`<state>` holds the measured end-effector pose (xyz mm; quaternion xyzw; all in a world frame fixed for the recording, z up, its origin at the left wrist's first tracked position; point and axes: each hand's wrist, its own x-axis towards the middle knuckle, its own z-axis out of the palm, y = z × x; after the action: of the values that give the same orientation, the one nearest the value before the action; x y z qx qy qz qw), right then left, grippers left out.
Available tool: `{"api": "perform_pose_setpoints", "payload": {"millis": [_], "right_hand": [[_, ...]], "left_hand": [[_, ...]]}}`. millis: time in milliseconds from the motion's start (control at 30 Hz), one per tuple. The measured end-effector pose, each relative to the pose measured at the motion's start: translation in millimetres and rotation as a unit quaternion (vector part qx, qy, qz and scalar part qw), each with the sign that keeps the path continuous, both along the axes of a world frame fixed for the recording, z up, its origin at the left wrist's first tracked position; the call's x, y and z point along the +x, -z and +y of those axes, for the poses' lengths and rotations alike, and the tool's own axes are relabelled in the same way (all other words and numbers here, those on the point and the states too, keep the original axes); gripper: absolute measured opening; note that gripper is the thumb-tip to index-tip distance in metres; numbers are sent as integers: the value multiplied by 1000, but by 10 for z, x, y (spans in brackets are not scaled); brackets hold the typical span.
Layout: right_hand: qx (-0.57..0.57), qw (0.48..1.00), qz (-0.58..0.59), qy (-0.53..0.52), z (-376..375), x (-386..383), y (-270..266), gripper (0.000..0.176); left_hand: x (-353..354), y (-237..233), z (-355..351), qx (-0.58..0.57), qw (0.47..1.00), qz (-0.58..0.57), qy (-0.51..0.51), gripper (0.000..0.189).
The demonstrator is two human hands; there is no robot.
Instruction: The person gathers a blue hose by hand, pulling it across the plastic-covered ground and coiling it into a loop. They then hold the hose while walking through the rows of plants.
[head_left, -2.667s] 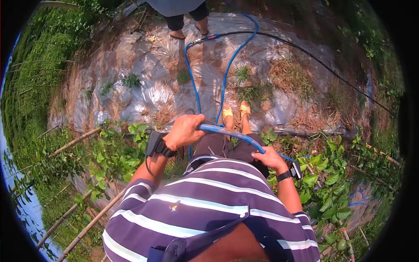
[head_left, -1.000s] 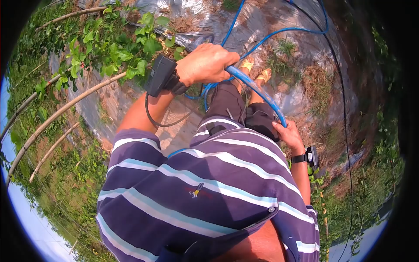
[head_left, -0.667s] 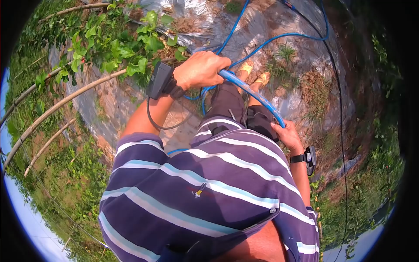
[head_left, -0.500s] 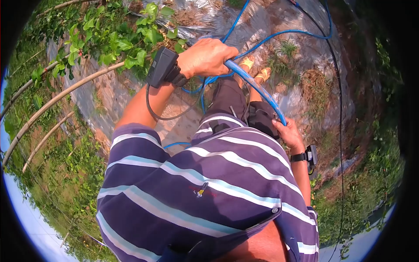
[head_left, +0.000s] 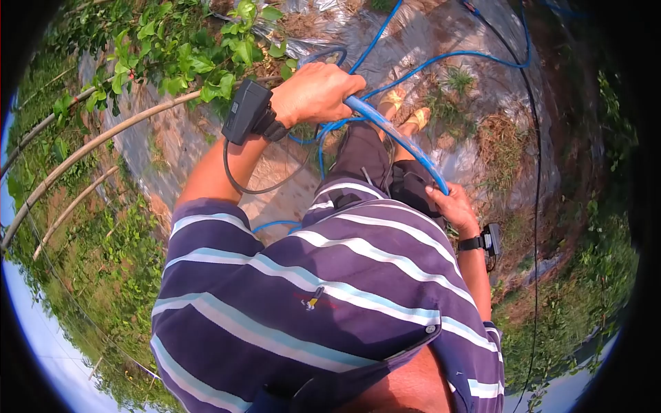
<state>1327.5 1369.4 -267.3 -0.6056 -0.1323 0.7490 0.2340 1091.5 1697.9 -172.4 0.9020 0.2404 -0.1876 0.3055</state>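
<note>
A thick blue hose [head_left: 401, 140] bends in a short arc between my two hands, in front of my legs. My left hand [head_left: 320, 93] is closed around its upper stretch, knuckles toward me. Lower down and to the right, my right hand [head_left: 454, 206] grips the hose with thumb and fingers. What lies under the right palm is hidden. More blue hose [head_left: 447, 55] loops over the ground beyond my left hand, and some of it passes behind my legs. Each wrist carries a black strapped device.
Leafy plants [head_left: 200, 62] and bent wooden poles [head_left: 103, 141] stand on the left. Silvery plastic sheeting [head_left: 427, 27] covers the ground around my sandalled feet [head_left: 415, 120]. A thin black pipe [head_left: 536, 158] runs down the right side, near tufts of dry grass [head_left: 499, 138].
My left hand has shifted slightly left with the hose. The right hand is almost where it was, still gripping. A dark loop of hose now shows beyond the left hand.
</note>
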Motion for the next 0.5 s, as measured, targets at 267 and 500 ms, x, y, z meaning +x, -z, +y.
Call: {"api": "perform_pose_setpoints", "payload": {"millis": [267, 500], "right_hand": [[6, 1000, -1, 19, -77, -38, -33, 28], [40, 997, -22, -54, -161, -56, -384, 39]], "left_hand": [[31, -9, 12, -12, 999, -30, 15, 29], [-540, 884, 227, 132, 986, -100, -3, 22]]}}
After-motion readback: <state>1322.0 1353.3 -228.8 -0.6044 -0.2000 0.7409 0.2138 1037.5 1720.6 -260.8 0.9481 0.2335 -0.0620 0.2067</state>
